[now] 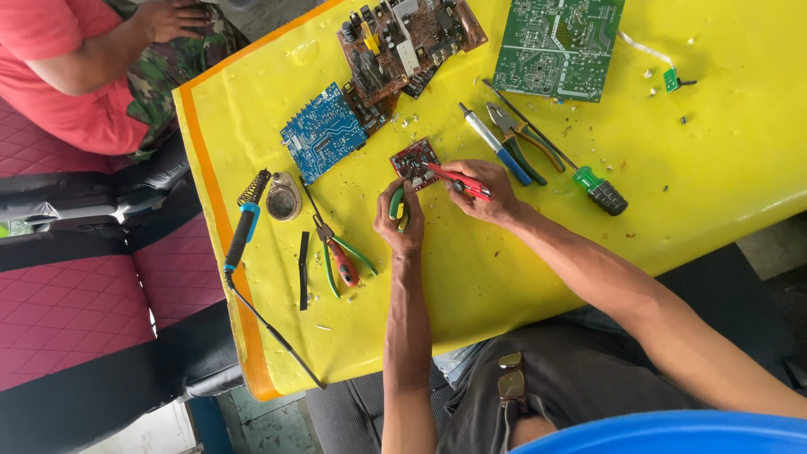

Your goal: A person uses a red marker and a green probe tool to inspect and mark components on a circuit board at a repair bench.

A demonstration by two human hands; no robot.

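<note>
Seen from above, from the head camera, a person sits at a bright yellow desk (521, 269) with an orange strip along its left edge. Their left hand (400, 220) is closed around a small tool with green handles (397, 204), which touches the lower edge of a small red circuit board (414, 160) lying flat near the middle of the desk. Their right hand (479, 190) grips a red-handled tool (458, 182), its tip resting on the same red board from the right side. Just left of the red board lies a blue circuit board (324, 131), and above it a brown board crowded with components (403, 38). A green circuit board (559, 46) sits at the top, well apart from the hands. Right of the hands lie a blue-handled tool (498, 145), green-handled pliers (525, 134) and a long screwdriver with a green and black handle (598, 190), close together. Left of the hands lie red and green pliers (338, 252), a small round tin (283, 200) and a soldering iron with a blue and black handle (244, 227), its cord running off the desk's near edge. Another person in a red shirt (59, 84) sits at the upper left, one hand resting on a knee.
</note>
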